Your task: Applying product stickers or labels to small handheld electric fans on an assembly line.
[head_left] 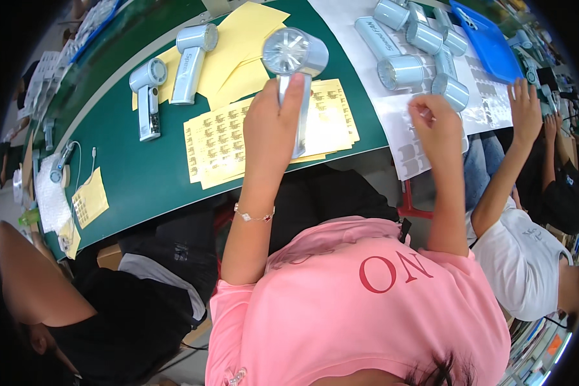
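My left hand (271, 119) is wrapped round the handle of a pale blue handheld fan (310, 56), its round head up. Below the fan lie yellow sheets (215, 145) with rows of small printed labels. My right hand (439, 123) is raised over the white sheet, thumb and fingers curled together in a pinch; whatever may be between the fingertips is too small to make out. Just beyond it lies a loose group of similar handheld fans (402, 71). Two more stand apart on the left: a closed fan (188, 64) and one with its handle opened (149, 100).
Plain yellow sheets (238, 55) lie on the green table (128, 174). A white sheet with grey label outlines (408, 145) covers its right part, near a blue tray (489, 45). A cable (77, 164) lies at left. Co-workers sit on both sides, one reaching a hand (525, 112) in.
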A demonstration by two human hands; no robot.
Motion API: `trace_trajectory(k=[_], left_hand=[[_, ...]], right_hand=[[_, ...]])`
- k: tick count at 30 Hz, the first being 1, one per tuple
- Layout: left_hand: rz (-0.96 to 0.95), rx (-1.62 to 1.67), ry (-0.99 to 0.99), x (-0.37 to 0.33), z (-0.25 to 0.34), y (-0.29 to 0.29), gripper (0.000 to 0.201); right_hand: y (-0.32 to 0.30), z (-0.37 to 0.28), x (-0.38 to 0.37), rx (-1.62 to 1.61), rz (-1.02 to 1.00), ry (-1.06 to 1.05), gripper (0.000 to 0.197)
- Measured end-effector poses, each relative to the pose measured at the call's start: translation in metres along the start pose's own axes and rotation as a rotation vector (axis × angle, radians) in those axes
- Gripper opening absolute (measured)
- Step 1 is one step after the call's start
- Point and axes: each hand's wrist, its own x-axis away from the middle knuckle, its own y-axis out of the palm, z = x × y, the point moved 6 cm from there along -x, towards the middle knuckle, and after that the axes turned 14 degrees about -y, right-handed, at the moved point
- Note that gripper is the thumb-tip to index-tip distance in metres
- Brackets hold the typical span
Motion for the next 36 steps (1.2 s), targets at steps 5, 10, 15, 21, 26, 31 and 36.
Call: trace_trajectory(k=[5, 10, 15, 21, 26, 31, 36], left_hand=[[-0.366, 0.888, -0.072, 0.024, 0.003, 0.005, 0.060], [-0.607, 1.180, -0.162, 0.033, 0.005, 0.023, 0.058], [-0.641, 1.294, -0.226, 0.027, -0.006, 0.031, 0.054], [-0.370, 1.128, -0.257, 0.033, -0.002, 0.016, 0.051], [-0.353, 0.709, 0.001, 0.029, -0.009, 0.003, 0.049], [-0.317, 0.309, 0.056, 0.026, -0.018, -0.013, 0.046], [-0.121, 0.219, 0.110, 0.020, -0.027, -0.029, 0.042]], right_hand=[[-0.008, 0.020, 0.026, -0.021, -0.203, -0.006, 0.015], [-0.012, 0.021, 0.029, -0.127, -0.263, -0.047, 0.017], [-0.004, 0.029, 0.028, -0.091, -0.357, -0.004, 0.018], [-0.007, 0.023, 0.030, -0.093, -0.229, -0.222, 0.021], [-0.001, 0.033, 0.034, -0.110, -0.315, -0.166, 0.022], [0.016, 0.083, 0.049, -0.076, -0.196, -0.363, 0.053], [-0.010, 0.024, 0.042, -0.016, -0.278, -0.367, 0.022]])
